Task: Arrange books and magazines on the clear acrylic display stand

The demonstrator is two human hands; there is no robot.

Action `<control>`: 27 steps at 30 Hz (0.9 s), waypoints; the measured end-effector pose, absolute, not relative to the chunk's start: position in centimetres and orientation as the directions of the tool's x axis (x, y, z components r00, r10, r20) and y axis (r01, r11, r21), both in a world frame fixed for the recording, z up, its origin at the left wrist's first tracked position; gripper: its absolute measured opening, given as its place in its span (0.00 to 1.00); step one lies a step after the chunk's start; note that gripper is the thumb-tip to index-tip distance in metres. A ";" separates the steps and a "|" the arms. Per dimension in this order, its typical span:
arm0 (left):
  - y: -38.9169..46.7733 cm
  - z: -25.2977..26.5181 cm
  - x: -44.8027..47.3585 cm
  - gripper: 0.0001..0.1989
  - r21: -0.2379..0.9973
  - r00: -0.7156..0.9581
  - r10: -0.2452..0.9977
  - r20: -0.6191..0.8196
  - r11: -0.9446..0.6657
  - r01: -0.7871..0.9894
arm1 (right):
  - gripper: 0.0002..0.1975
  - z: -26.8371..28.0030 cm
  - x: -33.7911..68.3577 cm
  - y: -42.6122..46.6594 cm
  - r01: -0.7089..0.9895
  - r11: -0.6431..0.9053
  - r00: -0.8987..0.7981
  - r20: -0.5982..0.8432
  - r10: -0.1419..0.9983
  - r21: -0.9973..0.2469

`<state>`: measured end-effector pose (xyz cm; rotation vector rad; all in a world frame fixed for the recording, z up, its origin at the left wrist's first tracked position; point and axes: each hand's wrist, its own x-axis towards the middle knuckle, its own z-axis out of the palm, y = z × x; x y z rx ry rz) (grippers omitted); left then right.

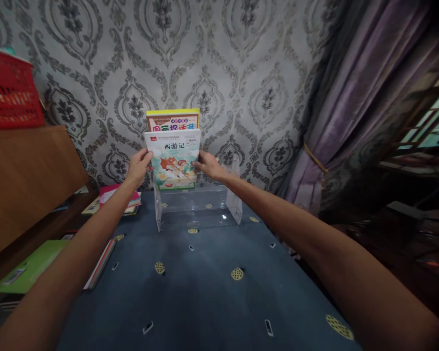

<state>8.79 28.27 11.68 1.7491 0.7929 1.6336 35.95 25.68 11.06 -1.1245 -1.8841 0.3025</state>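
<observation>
A white book [173, 161] with an illustrated cover stands upright between my two hands at the clear stepped rack. My left hand [139, 167] grips its left edge, and my right hand [209, 165] grips its right edge. Behind it rises a yellow-bordered book [172, 117], its lower part hidden by the white one. The clear plastic rack [192, 220] rests on the table, its lower tiers bare. Whether the white book's bottom edge touches a tier I cannot tell.
A blue patterned cloth [201, 302] covers the table. Stacked books lie at left, one with a pink cover [108, 195] and one green [34, 265]. A wooden cabinet [29, 180] carries a red basket [10, 90]. A purple curtain [336, 122] hangs at right.
</observation>
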 end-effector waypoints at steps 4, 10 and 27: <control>28.7 10.7 8.8 0.19 0.760 0.056 0.767 0.639 -0.641 0.106 | 0.12 10.5 35.6 25.3 0.644 0.472 -0.178 0.482 0.858 -0.602; 28.7 9.9 8.5 0.12 0.664 0.037 0.754 0.655 -0.599 0.448 | 0.09 10.3 35.2 24.0 0.890 0.276 -0.099 0.435 0.895 -0.364; 27.4 9.9 9.1 0.14 0.430 0.084 0.765 0.639 -0.446 0.785 | 0.12 10.1 34.0 22.8 0.936 0.187 -0.054 0.405 0.913 -0.298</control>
